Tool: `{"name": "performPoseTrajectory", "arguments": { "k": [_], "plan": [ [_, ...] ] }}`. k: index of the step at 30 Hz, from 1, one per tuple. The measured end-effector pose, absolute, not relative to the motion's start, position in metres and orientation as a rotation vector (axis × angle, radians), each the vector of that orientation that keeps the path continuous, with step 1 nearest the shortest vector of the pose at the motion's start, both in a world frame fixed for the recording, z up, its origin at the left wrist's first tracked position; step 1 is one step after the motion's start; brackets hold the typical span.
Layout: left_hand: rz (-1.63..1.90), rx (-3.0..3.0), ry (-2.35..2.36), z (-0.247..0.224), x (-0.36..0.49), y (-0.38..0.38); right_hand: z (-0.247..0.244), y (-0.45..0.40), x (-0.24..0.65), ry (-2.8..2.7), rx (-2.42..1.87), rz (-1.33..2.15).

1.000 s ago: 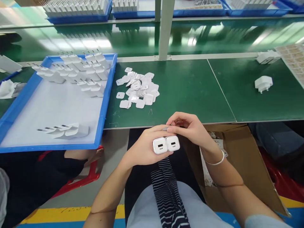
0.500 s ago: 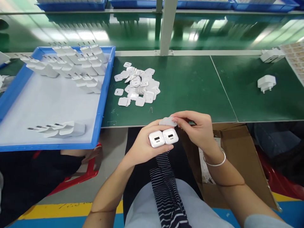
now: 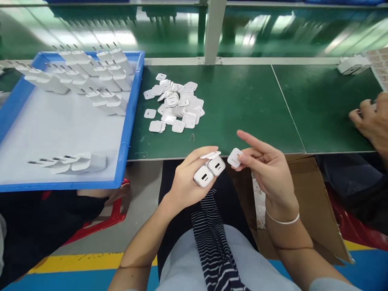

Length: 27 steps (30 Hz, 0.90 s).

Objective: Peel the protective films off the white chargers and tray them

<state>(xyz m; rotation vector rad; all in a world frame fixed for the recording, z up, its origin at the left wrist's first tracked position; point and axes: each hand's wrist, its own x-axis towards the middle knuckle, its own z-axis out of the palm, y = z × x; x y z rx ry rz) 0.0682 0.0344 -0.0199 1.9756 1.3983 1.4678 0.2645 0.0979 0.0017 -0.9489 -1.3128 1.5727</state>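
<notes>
- Head view: left hand (image 3: 184, 184) is wrapped around two white chargers (image 3: 209, 171) side by side, ports facing up, held just near of the green table (image 3: 242, 105) edge.
- Right hand (image 3: 266, 165) pinches a small white cover (image 3: 235, 157) just right of the chargers, index finger sticking out.
- Pile of white covers (image 3: 176, 105) sits farther back; blue tray (image 3: 127, 121) of chargers is on the left.
- Somebody else's hand (image 3: 370, 121) rests on the table at far right.

A factory assembly line, plainly. Beyond the fingers (image 3: 209, 150), a green bench mat (image 3: 242, 105) heaped with small white plates (image 3: 174, 106); left of them, a blue tray (image 3: 129, 117) of ranked white chargers (image 3: 87, 79).
</notes>
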Motion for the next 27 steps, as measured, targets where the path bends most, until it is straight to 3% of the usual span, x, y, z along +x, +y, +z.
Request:
{"name": "performPoseTrajectory", "arguments": {
  "k": [5, 11, 19, 27],
  "plan": [
    [1.459, 1.967, 1.388, -0.018, 0.067, 0.034, 0.004, 0.100, 0.262, -1.418, -0.954, 1.394],
    [1.475, 1.928, 1.388, -0.015, 0.071, 0.033, 0.009, 0.098, 0.259, -1.617, -1.053, 0.945],
    [1.512, 1.942, 1.396, -0.015, 0.076, 0.033, 0.010, 0.074, 0.256, -1.197, -0.888, 1.803],
    [1.492, 2.006, 1.390, -0.012, 0.076, 0.033, 0.006, 0.072, 0.247, -1.049, -0.936, 1.852]
  ]
}}
